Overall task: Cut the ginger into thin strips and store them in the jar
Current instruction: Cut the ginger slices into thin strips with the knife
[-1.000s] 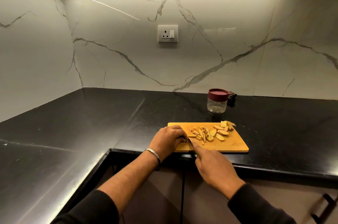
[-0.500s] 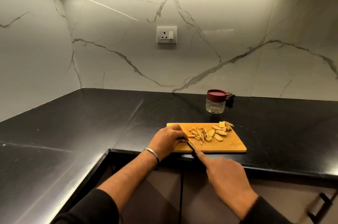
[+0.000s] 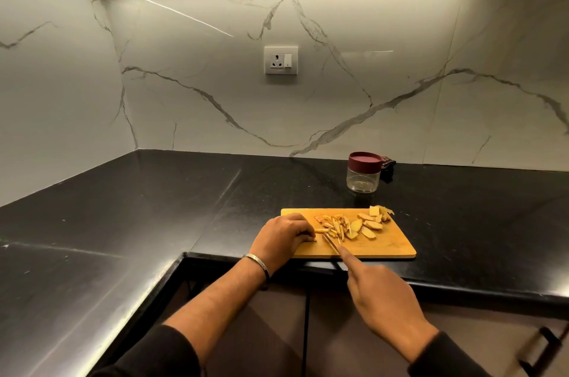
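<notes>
mid-slicing: the left hand [image 3: 284,233] pins a ginger piece [image 3: 311,240] on the cutting board [image 3: 385,249], right hand [image 3: 380,293] in closed grip on the knife [image 3: 331,243]; next, another thin cut just beside those fingertips.

Wooden cutting board [image 3: 381,246] (matt) on glossy black stone counter [image 3: 154,207]; veined marble backsplash [image 3: 338,93].

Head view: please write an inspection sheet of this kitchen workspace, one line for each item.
Surface: black countertop, glossy.
Job's things: cutting board at the front edge; ginger strips, ginger slices uncut; jar behind, lid on.
Clutter: dark object behind the jar.
Grippers: left hand pins a ginger piece; right hand holds the knife, forefinger along it.
Cables: nothing seen.
Surroundings: marble wall, wall socket.
</notes>
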`<state>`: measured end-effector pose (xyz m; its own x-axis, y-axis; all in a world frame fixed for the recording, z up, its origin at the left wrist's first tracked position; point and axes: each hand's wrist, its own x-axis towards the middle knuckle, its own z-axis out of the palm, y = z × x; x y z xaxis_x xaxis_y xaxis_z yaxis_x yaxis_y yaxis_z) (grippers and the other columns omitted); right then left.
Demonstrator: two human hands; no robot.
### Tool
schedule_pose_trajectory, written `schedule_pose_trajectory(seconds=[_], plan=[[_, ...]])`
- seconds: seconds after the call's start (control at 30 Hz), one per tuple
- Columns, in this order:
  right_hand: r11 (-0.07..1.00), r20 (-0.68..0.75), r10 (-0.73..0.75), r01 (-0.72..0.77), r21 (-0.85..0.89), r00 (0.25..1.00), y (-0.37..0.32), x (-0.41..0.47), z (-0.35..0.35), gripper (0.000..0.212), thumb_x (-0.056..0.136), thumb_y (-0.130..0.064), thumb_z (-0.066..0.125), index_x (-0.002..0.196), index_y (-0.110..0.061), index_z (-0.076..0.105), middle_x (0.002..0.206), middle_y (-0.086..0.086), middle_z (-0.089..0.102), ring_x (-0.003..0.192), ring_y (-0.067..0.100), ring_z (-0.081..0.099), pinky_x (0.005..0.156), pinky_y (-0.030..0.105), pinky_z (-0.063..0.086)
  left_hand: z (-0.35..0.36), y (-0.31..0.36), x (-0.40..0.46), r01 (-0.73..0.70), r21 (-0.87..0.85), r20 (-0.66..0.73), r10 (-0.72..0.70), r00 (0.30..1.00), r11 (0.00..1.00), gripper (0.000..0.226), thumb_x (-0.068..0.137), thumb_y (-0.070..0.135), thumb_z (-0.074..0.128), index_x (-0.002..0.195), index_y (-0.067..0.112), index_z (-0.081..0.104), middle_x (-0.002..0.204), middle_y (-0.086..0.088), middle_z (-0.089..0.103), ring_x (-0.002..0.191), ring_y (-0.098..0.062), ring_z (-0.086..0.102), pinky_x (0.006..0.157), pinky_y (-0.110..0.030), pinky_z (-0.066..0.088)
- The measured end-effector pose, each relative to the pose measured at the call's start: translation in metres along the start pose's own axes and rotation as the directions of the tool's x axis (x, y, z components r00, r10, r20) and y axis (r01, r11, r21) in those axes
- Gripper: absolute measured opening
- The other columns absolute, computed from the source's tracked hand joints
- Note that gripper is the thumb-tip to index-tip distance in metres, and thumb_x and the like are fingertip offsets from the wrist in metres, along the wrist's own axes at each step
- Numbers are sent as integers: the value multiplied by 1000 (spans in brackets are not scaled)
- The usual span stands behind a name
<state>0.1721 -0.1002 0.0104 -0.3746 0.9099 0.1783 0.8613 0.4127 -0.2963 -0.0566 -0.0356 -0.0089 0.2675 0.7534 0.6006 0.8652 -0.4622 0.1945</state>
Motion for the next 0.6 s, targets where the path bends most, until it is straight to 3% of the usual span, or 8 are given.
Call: schedule_pose_trajectory(seconds=[0.33, 0.6], plan=[[989, 14, -54, 52, 135, 998, -14, 19, 7, 54, 108, -37, 35, 157, -44, 15, 77, -10, 53, 68, 7, 51, 52, 19, 33, -1, 1, 1, 24, -26, 5, -24, 1000, 999, 13, 92, 25, 67, 100, 20, 76, 106, 4, 71, 92, -10, 67, 85, -26, 56], [986, 17, -68, 65, 154, 998, -20, 32, 9, 54, 107, -35, 36, 158, -40, 18, 78, -10, 55, 71, 7, 54, 61, 22, 45, -1, 1, 1, 28, 0, 6, -28, 1000, 1000, 14, 93, 28, 66, 101, 22, 76, 107, 5, 70, 92, -9, 66, 84, -23, 54]])
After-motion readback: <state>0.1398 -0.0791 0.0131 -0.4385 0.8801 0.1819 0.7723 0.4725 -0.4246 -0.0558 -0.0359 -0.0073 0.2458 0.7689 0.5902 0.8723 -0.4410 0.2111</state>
